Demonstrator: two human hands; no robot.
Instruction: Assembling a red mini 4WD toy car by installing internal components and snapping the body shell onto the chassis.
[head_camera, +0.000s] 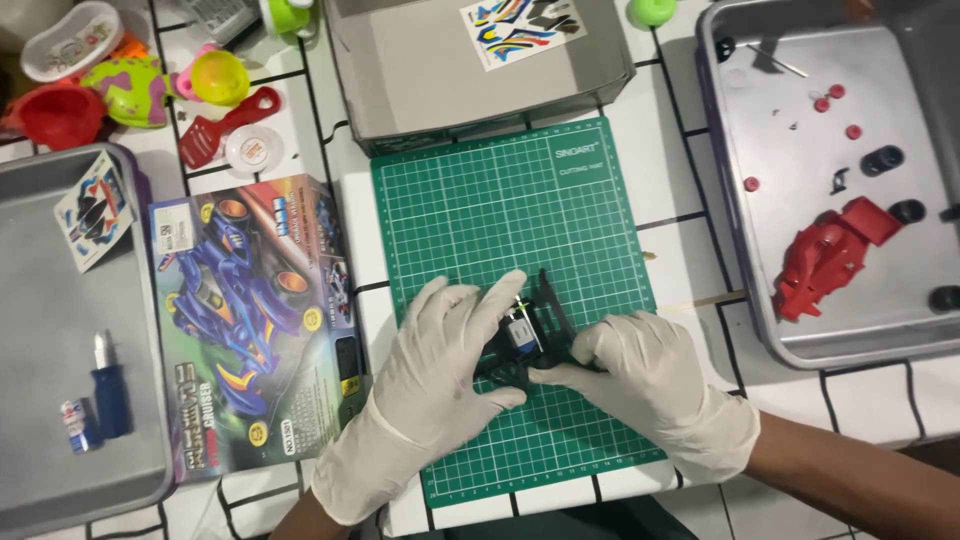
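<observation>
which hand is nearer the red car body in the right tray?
Right. The right hand rests on the green cutting mat, on the side towards the tray holding the red car body. The left hand sits further off, across the black chassis.

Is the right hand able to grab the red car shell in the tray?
Probably yes, once it lets go. The right hand is pinching the black car frame on the green mat, and the red car shell lies uncovered in the metal tray just to its right, nothing between.
</observation>
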